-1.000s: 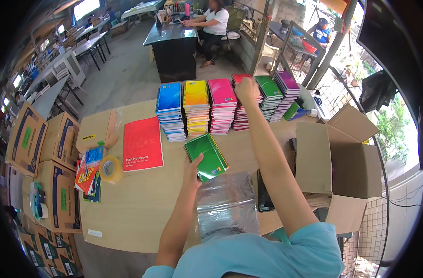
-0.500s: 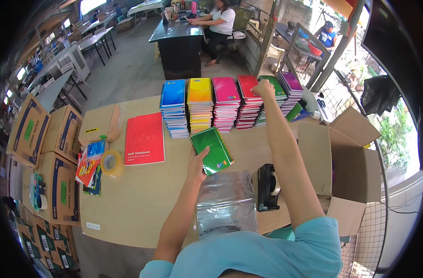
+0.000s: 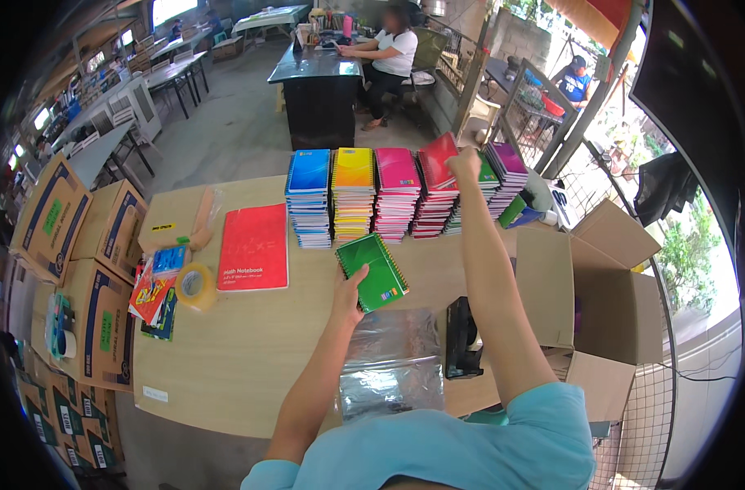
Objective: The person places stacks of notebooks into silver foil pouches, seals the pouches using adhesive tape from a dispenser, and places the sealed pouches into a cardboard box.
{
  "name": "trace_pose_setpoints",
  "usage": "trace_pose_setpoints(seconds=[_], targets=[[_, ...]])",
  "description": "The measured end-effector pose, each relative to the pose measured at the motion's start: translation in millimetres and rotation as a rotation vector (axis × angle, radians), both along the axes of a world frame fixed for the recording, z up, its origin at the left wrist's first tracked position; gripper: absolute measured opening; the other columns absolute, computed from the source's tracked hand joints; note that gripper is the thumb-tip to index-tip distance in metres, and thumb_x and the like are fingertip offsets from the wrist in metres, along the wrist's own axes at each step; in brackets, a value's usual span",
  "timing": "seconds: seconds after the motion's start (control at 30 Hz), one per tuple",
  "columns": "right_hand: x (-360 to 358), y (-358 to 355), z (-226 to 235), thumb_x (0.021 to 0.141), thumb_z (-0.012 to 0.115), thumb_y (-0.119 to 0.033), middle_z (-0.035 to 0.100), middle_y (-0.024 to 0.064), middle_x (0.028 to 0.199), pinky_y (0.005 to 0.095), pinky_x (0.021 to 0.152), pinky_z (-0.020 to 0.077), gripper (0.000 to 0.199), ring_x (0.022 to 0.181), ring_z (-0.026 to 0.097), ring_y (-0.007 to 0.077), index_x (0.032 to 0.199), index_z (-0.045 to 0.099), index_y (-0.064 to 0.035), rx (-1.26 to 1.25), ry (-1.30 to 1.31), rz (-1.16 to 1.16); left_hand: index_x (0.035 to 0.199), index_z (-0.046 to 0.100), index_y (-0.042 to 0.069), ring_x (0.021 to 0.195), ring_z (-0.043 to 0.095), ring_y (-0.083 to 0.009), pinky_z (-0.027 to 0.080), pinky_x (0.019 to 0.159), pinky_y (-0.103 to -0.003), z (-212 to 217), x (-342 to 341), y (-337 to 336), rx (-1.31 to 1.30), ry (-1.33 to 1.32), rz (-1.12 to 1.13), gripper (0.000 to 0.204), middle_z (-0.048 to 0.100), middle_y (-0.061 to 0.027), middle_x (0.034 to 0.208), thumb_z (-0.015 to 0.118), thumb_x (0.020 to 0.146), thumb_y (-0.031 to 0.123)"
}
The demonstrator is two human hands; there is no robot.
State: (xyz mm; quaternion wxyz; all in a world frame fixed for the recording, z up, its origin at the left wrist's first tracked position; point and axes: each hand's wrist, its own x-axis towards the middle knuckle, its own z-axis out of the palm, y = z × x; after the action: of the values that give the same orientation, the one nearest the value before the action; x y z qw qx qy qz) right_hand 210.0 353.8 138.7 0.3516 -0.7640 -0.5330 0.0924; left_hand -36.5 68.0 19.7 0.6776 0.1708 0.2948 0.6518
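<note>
My left hand grips a green spiral notebook above the table, thumb on its cover. At the far side of the table, my right hand pinches the edge of a red spiral notebook, which tilts up off the red stack. Beside it in the row stand stacks of blue, yellow, pink and purple notebooks. A green stack is partly hidden behind my right hand and forearm. Clear plastic film lies near my body.
A black tape dispenser sits right of the film. An open carton stands at the right. A large red notebook, a tape roll and closed cartons are at the left. A person sits at a desk beyond.
The top red notebook has been lifted at an angle by my right hand. My left hand keeps the green notebook in nearly the same place. The view has shifted slightly.
</note>
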Motion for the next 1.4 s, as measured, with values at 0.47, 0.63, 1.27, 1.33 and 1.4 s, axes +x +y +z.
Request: trace_pose_setpoints(seconds=[0.47,0.63,1.27,1.33,1.4], targets=[[-93,-222,-49,0.080,0.074,-0.009,0.059,0.0187,0.118,0.0394,0.090,0.0486,0.047,0.109,0.057,0.0294,0.125,0.060,-0.0027,0.373,0.072,0.648,0.133,0.048,0.004,0.111,0.063,-0.0274,0.053,0.096,-0.046,-9,-17,-7,0.027,-0.156,-0.054,0.048,0.061,-0.0137,0.124,0.065,0.092,0.024],[-122,-122,-47,0.073,0.073,-0.002,0.056,0.0197,0.115,0.0440,0.097,0.0450,0.047,0.113,0.055,0.0385,0.118,0.059,-0.0026,0.626,-0.306,0.645,0.130,0.049,0.002,0.105,0.066,-0.0264,0.057,0.089,-0.043,-11,-23,-1,0.002,-0.101,-0.077,0.047,0.063,-0.0145,0.118,0.066,0.087,0.012],[-68,-177,-13,0.072,0.059,0.008,0.069,0.0138,0.105,0.0391,0.091,0.0509,0.027,0.103,0.064,0.0284,0.092,0.074,-0.0028,-0.022,0.423,1.378,0.125,0.056,-0.001,0.098,0.067,-0.0254,0.054,0.091,-0.041,-20,-26,-17,-0.130,-0.043,-0.400,0.045,0.067,-0.0139,0.112,0.066,0.088,0.024],[-19,-118,-21,0.075,0.061,0.006,0.073,0.0113,0.094,0.0366,0.075,0.0540,0.029,0.085,0.068,0.0261,0.099,0.074,-0.0040,0.083,0.680,0.646,0.123,0.056,-0.001,0.097,0.067,-0.0250,0.054,0.090,-0.040,9,-7,-22,-0.189,-0.005,-0.390,0.045,0.067,-0.0139,0.112,0.067,0.087,0.024],[31,-59,12,0.077,0.070,-0.008,0.071,0.0171,0.086,0.0391,0.071,0.0537,0.023,0.083,0.070,0.0324,0.099,0.070,-0.0016,0.504,0.070,0.158,0.122,0.057,-0.001,0.095,0.068,-0.0245,0.055,0.088,-0.039,14,-3,-26,-0.258,0.040,-0.354,0.044,0.068,-0.0138,0.111,0.067,0.087,0.023]])
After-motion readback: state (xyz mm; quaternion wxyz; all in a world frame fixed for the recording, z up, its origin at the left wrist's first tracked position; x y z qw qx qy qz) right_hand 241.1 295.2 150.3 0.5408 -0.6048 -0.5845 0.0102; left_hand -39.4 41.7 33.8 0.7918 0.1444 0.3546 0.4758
